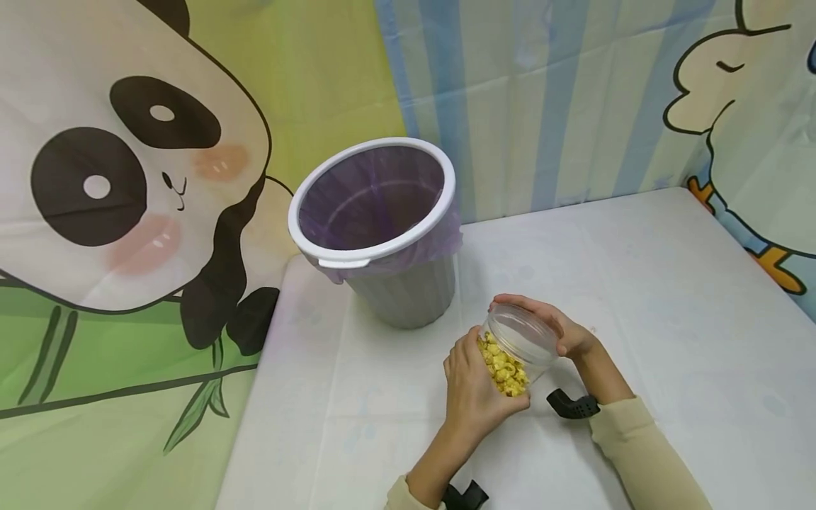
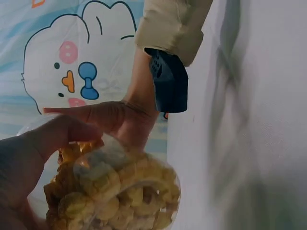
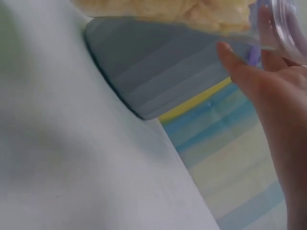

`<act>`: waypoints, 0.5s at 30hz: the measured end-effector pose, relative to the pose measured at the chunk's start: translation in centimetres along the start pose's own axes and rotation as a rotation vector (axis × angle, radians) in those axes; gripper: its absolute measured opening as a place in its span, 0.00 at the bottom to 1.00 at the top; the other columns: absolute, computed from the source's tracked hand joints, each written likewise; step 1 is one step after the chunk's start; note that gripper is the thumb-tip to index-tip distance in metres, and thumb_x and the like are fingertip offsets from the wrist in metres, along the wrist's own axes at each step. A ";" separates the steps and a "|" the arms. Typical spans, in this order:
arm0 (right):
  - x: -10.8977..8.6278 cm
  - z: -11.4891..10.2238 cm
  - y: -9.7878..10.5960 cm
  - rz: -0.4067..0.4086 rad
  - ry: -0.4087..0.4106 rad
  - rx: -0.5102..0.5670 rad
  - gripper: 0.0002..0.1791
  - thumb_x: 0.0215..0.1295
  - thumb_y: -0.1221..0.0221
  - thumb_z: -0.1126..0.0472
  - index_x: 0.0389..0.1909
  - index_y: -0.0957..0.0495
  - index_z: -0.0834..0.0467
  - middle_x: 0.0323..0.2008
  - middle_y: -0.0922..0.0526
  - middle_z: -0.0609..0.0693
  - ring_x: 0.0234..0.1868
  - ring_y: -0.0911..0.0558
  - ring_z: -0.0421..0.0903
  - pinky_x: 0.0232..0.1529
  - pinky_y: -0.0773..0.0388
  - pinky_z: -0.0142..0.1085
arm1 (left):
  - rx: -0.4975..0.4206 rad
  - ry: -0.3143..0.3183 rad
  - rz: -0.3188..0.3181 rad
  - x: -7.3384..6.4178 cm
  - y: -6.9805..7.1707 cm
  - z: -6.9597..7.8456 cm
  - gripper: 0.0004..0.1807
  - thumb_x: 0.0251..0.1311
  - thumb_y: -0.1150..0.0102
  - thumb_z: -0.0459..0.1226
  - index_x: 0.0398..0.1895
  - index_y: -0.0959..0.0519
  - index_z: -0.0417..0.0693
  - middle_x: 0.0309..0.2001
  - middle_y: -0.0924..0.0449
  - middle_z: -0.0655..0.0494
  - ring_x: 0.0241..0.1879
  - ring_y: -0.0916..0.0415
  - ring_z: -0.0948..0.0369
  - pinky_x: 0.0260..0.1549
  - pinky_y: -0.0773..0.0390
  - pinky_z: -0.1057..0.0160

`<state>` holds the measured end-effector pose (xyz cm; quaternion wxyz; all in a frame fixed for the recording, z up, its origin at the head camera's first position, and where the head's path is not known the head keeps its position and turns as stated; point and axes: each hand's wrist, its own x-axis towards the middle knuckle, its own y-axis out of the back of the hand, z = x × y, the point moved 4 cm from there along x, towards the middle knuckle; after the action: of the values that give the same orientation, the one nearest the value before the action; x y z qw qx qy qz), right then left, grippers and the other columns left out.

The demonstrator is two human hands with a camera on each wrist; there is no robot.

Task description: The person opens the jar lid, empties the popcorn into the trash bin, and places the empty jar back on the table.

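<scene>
A clear plastic jar point(image 1: 529, 338) part filled with yellow popcorn point(image 1: 503, 365) is tilted in front of me, held between both hands. My left hand point(image 1: 470, 393) grips the jar's body from the left, thumb and fingers spread around it. At the upper end, my right hand point(image 1: 564, 329) holds the jar near its ribbed clear rim, fingers over the far side and thumb on the near side. The left wrist view shows the popcorn point(image 2: 144, 196) through the jar's base. In the right wrist view the right hand's fingers point(image 3: 240, 67) lie against the jar's side.
A grey waste bin point(image 1: 408, 297) with a white rim point(image 1: 331, 261) and purple liner stands behind the jar, to the left. The white-covered table point(image 1: 637, 283) meets cartoon-printed curtains point(image 1: 510, 106) at its back and sides. Black wrist devices point(image 1: 574, 405) sit on both wrists.
</scene>
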<state>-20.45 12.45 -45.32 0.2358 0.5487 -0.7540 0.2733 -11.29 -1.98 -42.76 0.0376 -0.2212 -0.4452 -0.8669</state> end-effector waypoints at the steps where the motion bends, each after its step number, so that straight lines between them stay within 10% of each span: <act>1: 0.1 0.0 0.0 -0.010 0.003 -0.004 0.53 0.57 0.39 0.49 0.67 0.62 0.73 0.68 0.49 0.62 0.67 0.45 0.55 0.63 0.45 0.46 | -0.020 0.004 -0.028 0.0 -0.1 0.1 0.59 0.18 0.24 0.52 0.61 0.42 0.41 0.51 0.33 0.53 0.49 0.36 0.60 0.50 0.36 0.58; 7: 0.6 -0.2 -0.1 -0.007 -0.001 0.030 0.49 0.63 0.51 0.40 0.67 0.59 0.73 0.68 0.47 0.62 0.69 0.48 0.54 0.65 0.47 0.45 | -0.081 0.052 -0.144 -0.2 -0.1 0.3 0.59 0.20 0.24 0.53 0.62 0.44 0.44 0.50 0.34 0.56 0.47 0.36 0.63 0.49 0.37 0.59; 15: -0.5 -0.1 -0.8 0.236 -0.019 -0.004 0.50 0.64 0.48 0.45 0.68 0.65 0.71 0.70 0.57 0.62 0.70 0.52 0.54 0.65 0.48 0.42 | -0.045 0.118 -0.021 0.4 0.7 -0.8 0.58 0.21 0.25 0.51 0.62 0.43 0.44 0.50 0.34 0.53 0.48 0.36 0.60 0.49 0.36 0.56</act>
<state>-19.56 12.66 -45.42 0.1959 0.4581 -0.8161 0.2928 -11.72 -2.97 -42.47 0.0494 -0.1659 -0.4251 -0.8884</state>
